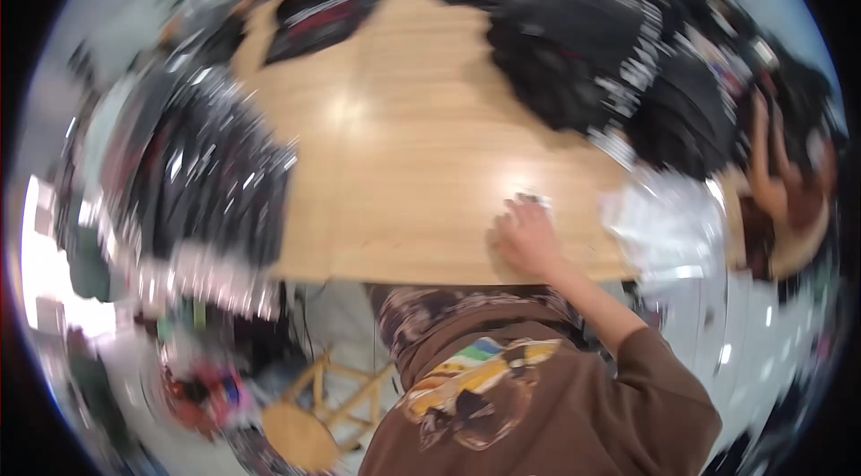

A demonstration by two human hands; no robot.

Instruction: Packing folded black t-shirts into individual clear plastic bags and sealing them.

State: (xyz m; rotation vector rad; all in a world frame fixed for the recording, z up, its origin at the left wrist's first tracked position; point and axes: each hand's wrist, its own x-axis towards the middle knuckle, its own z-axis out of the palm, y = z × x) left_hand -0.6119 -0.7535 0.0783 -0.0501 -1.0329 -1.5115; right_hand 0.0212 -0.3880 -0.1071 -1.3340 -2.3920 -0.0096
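Note:
My right hand (pixel 527 238) rests low over the near right part of the wooden table (pixel 386 144), fingers curled together. At its fingertips is a small white piece (pixel 540 200); blur hides what it is. Right of the hand lies a heap of clear plastic bags (pixel 668 220). Beyond them are piles of folded black garments (pixel 574 45) with white print. My left hand does not show.
Black garments in shiny clear bags (pixel 197 171) are stacked along the left edge. A flat black garment (pixel 327 17) lies at the far left. Other people work at the far side and right. A wooden stool (pixel 300 436) stands below left.

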